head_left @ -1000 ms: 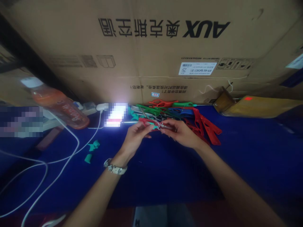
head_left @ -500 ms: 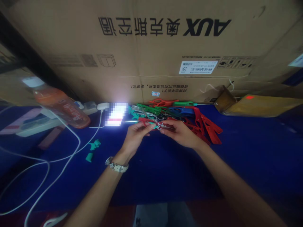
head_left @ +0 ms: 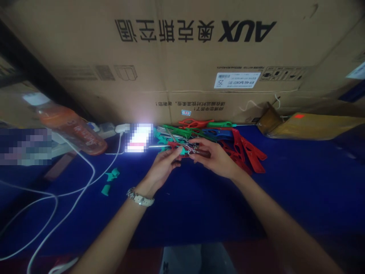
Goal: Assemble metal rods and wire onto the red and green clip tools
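My left hand [head_left: 162, 167] is closed around the front of an open red stick lighter [head_left: 172, 144], whose metal tube [head_left: 158, 146] points left. A teal trigger [head_left: 183, 151] shows by my left thumb. Thin white wires [head_left: 189, 149] stick out between the two hands. My right hand [head_left: 216, 158] is closed at the lighter's rear end, fingers around a dark reddish, see-through piece [head_left: 203, 153] that looks like its fuel tank. Right behind the hands lies a pile of lighter parts, with green casings [head_left: 178, 131], a blue casing [head_left: 218, 133] and red casing halves [head_left: 251, 152].
Loose teal pieces [head_left: 112, 174] lie on the blue table cover [head_left: 182, 213] at left. A lit phone [head_left: 139, 137], white cables [head_left: 92, 167] and a drink bottle [head_left: 72, 127] are also there. A large cardboard box [head_left: 171, 57] walls off the back. A yellowish packet [head_left: 310, 126] sits at right.
The right index finger has lifted slightly over the wires, and the fingers of both hands have shifted a little on the lighter. The whole view has moved slightly.
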`<state>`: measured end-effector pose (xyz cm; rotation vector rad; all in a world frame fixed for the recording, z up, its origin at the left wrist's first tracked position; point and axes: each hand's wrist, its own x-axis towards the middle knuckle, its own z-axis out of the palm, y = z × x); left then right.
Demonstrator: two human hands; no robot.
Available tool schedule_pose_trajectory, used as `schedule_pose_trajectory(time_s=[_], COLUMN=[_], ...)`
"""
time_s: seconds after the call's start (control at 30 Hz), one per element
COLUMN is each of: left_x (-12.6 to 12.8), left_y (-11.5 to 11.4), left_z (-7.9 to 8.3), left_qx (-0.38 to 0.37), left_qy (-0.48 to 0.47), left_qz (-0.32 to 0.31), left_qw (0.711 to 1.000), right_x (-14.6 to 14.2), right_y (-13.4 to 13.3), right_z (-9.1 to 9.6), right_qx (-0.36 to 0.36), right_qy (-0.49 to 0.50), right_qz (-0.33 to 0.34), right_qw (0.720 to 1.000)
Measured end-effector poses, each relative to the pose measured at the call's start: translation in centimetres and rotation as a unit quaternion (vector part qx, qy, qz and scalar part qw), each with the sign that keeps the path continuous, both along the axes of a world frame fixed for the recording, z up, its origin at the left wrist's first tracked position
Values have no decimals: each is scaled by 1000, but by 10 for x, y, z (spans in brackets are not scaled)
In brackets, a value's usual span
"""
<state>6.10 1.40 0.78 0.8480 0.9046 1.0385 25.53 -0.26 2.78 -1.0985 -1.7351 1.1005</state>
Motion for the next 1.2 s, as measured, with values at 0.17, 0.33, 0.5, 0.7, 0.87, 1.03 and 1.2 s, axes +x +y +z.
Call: schedule_pose_trajectory(time_s=[0.17,0.33,0.5,0.7,0.87,1.03,1.2], left_x=[0,1,2,-2,-1,2,0], left_y=[2,2,0,-2,-1,-2,-4], left_z=[0,0,0,4,5,5,4], left_qx=[-12,9,33,76,69,62,58], left_qy=[10,11,23,8,9,-6,-25], left_qz=[22,19,15,-23,-9,-7,-9], left_qw=[1000,1000,999,997,998,998,998], right_x=[-3,-4,-1,2,3,0,1], right_y=[-4,-4,-1,2,2,2,3], right_z=[0,1,-2,1,1,-4,-5], right_qx=[117,210,218,183,179,184,191], right_qy=[-95,-146,-139,-66,-48,-37,-42], right_qz=[-31,-30,-23,-10,14,4,-2], right_qw=[988,966,966,981,983,982,981])
